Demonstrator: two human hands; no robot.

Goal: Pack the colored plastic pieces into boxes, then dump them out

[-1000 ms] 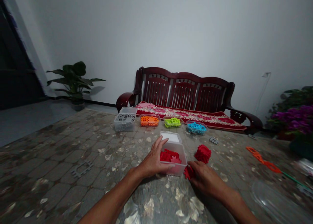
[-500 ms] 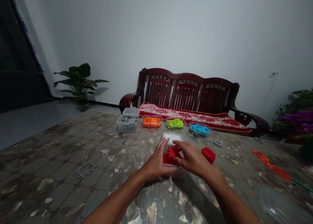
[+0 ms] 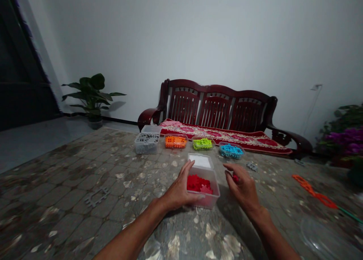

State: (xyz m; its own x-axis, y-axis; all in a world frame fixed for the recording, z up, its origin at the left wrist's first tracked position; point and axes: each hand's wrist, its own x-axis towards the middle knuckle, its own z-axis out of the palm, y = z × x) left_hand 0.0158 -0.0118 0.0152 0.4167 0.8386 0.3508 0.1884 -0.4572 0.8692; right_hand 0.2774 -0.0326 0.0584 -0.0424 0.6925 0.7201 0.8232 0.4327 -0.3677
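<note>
A clear plastic box (image 3: 208, 203) with several red building blocks (image 3: 198, 183) inside stands before me, its white-panelled lid (image 3: 202, 161) tipped back. My left hand (image 3: 181, 190) grips the box from its left side, thumb along the front and fingers at the rear left. Right of the box, my right hand (image 3: 242, 184) curls around a red block cluster (image 3: 235, 178); only a little red shows between thumb and fingers, and the rest is hidden by the hand.
Farther back stand tubs of grey (image 3: 149, 139), orange (image 3: 176, 141), green (image 3: 202, 143) and blue pieces (image 3: 231, 151). Grey frame pieces lie at left (image 3: 97, 196) and right (image 3: 252, 166). An orange linked shape (image 3: 314, 192) and a clear lid (image 3: 326, 237) are at far right.
My right hand has left the box's inside and moved right, onto where the red cluster lay. The red blocks in the box are now uncovered. My left hand stays on the box.
</note>
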